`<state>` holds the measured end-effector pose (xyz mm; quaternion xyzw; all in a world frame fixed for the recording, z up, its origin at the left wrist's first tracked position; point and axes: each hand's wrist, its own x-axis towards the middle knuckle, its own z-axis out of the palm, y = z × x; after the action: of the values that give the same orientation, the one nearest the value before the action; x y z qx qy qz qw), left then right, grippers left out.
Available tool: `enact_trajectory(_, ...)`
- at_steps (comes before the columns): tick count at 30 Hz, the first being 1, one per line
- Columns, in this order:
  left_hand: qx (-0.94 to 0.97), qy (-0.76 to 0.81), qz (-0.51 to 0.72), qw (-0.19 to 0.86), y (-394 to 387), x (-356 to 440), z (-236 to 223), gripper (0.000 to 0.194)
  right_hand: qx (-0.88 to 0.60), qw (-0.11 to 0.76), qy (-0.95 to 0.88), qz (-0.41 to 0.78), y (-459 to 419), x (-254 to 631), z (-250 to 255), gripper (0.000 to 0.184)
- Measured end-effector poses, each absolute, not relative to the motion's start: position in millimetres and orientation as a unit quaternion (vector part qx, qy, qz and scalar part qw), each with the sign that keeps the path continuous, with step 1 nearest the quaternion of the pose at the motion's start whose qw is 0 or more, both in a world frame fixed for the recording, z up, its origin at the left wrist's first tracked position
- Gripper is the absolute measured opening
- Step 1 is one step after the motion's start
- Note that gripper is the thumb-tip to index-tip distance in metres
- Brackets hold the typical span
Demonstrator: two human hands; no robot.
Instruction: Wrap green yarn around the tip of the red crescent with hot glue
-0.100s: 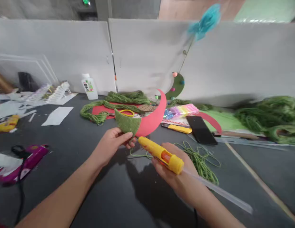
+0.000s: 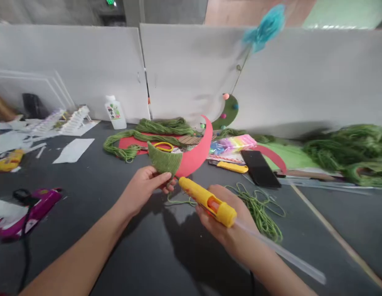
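My left hand pinches a red crescent cutout by its lower left end. Green yarn is wound closely round that end, while the upper tip stays bare red. In my right hand is a yellow hot glue gun, its nozzle at the lower edge of the crescent, close to where the yarn winding stops. A long clear glue stick sticks out of the gun's back. A loose strand of yarn hangs below the crescent and a tangled heap of green yarn lies beside my right hand.
A yellow utility knife and black phone lie beyond my right hand. Behind the crescent are yarn skeins and yellow-handled scissors. A white bottle stands by the partition; a purple tool lies left.
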<state>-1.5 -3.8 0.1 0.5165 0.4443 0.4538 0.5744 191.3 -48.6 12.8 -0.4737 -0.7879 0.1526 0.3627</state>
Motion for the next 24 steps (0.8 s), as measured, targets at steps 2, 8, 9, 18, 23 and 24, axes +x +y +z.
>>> enact_trajectory(2, 0.510, 0.444, 0.456, 0.579, -4.8, -2.4, 0.1, 0.014, -0.465, 0.344, -0.805, 0.132, -49.5, 192.6, 12.9, 0.023)
enact_trajectory(8, 0.467, 0.408, 0.493, 0.610, -2.0, -3.4, 0.0, 0.005, -0.514, 0.368, -0.731, 0.256, -52.0, 197.8, 24.5, 0.012)
enact_trajectory(9, 0.461, 0.401, 0.502, 0.613, -1.5, -3.3, -0.1, 0.005, -0.517, 0.371, -0.715, 0.290, -52.2, 198.9, 26.2, 0.012)
enact_trajectory(18, 0.437, 0.354, 0.565, 0.604, -3.6, -2.9, -0.2, 0.021, -0.552, 0.392, -0.646, 0.352, -54.9, 201.1, 36.2, 0.020)
enact_trajectory(23, 0.421, 0.327, 0.563, 0.632, -5.1, -1.9, -0.8, 0.023, -0.549, 0.392, -0.643, 0.363, -56.9, 202.4, 38.9, 0.019)
enact_trajectory(24, 0.419, 0.322, 0.563, 0.636, -5.2, -1.9, -1.1, 0.023, -0.550, 0.390, -0.640, 0.370, -56.9, 202.6, 39.0, 0.019)
